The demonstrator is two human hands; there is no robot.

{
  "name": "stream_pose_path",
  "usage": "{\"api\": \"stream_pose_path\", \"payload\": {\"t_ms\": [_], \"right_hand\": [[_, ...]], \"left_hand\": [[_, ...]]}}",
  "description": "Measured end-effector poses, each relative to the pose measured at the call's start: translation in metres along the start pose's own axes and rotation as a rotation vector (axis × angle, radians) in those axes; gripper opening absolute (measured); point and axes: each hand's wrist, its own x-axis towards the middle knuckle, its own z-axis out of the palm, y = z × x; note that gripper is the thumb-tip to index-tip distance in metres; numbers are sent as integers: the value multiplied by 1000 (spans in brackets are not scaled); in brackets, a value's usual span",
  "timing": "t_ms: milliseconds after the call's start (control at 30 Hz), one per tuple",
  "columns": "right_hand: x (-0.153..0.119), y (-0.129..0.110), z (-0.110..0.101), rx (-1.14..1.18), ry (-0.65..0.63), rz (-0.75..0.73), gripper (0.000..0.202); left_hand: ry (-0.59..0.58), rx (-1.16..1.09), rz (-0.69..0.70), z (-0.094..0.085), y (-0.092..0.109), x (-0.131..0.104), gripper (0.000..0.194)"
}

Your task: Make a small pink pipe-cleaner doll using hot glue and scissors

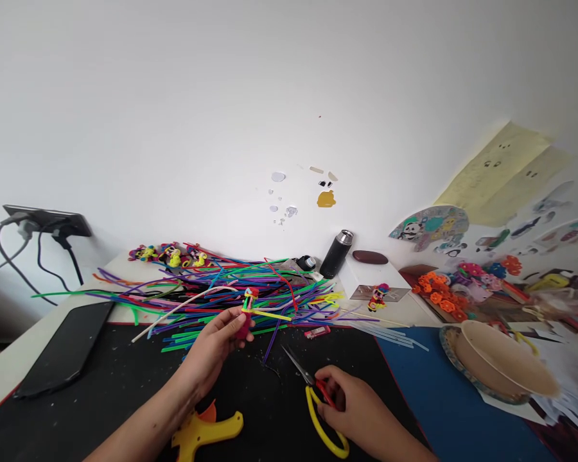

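My left hand (221,337) pinches a small pipe-cleaner figure (244,326) with a red lower part and a red and white top. A yellow pipe cleaner (272,315) sticks out from the figure to the right. Lower on the right, my right hand (347,401) grips scissors (310,378) by their red and yellow handles, the blades pointing up and left over the black mat. A gap separates the blades from the figure. Behind both hands spreads a heap of colourful pipe cleaners (207,321). Beneath my left forearm lies a yellow glue gun (216,431), partly hidden.
A phone-like black slab (67,346) lies at left, near a power strip (48,219). Finished figures (173,255) stand at the back left. A black flask (336,255), a white box (373,276) with another figure (378,298), and a bowl (501,362) are on the right.
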Motion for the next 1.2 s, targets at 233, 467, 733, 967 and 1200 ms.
{"api": "stream_pose_path", "payload": {"t_ms": [233, 467, 733, 967, 1200], "right_hand": [[-2, 21, 9, 554, -51, 78, 52], [-8, 16, 20, 903, -239, 129, 76], [-5, -23, 37, 1229, -303, -95, 65], [15, -41, 63, 1141, -321, -245, 75], [32, -53, 79, 905, -140, -181, 72]], "left_hand": [[-14, -37, -3, 1, -1, 0, 47], [-13, -67, -12, 0, -1, 0, 42], [35, -124, -24, 1, -2, -1, 34], [51, -125, 13, 4, -2, -4, 42], [39, -101, 49, 8, -6, -6, 40]]}}
